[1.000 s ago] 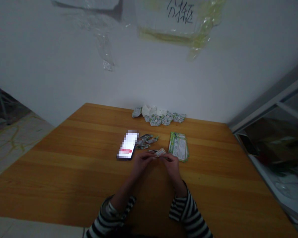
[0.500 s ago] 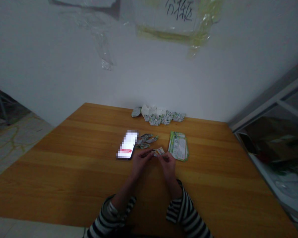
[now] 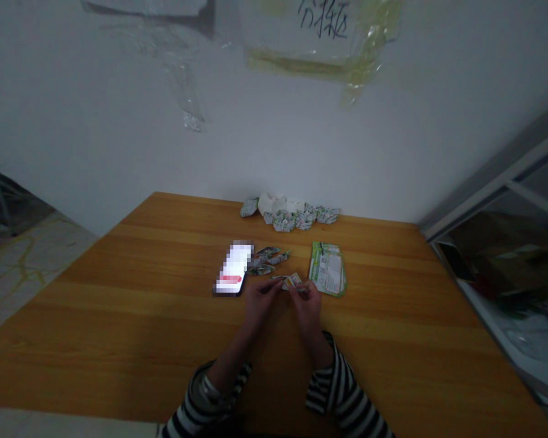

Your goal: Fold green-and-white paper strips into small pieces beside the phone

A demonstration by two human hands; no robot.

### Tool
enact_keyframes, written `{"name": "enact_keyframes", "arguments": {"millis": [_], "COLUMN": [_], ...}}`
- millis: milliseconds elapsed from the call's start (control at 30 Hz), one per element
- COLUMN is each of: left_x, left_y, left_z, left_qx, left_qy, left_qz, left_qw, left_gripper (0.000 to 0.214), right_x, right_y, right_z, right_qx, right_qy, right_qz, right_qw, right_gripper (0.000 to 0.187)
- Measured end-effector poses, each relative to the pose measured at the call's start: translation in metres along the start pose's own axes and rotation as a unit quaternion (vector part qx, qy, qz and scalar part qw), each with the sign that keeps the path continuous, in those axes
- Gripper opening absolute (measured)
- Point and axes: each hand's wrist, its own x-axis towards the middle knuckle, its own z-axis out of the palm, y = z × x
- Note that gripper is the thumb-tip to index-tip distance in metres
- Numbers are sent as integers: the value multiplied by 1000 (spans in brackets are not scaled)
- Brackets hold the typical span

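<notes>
Only a small shift was seen: the right hand had been brought slightly closer to the left hand. One small folded wrapper was still held between them, pinched by the closed fingertips of both hands over the wooden table. Three folded wrappers were counted just beside one lit phone, to the left of the hands. One stack of green-printed flat packets was placed to the right. Further off, crumpled wrappers were heaped against the wall; roughly seven were made out, though an exact count could not be given.
</notes>
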Motion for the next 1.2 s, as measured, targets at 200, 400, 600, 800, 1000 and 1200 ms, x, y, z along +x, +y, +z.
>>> {"name": "enact_keyframes", "arguments": {"millis": [200,400,600,800,1000,1200], "left_x": [1,2,2,6,9,9], "left_y": [-5,-3,2,0,-10,-9], "left_z": [-2,-7,-3,-6,-7,-1], "left_qx": [73,96,-2,-47,-99,-41], "left_qy": [-11,14,-7,1,-23,-26], "left_qz": [27,35,23,-16,-35,-11], "left_qw": [997,995,1000,999,994,999], "left_gripper": [24,18,36,39,44,55], "right_x": [-1,3,5,0,3,4], "right_y": [-1,5,2,-5,-10,-5], "right_z": [-2,-3,-5,-1,-4,-4], "right_qx": [2,13,19,75,64,78], "right_qy": [-16,-64,-89,-203,-275,-153], "right_qz": [-20,11,15,38,65,71], "right_qw": [1000,998,996,976,957,983], "right_gripper": [37,45,45,49,30,46]}}
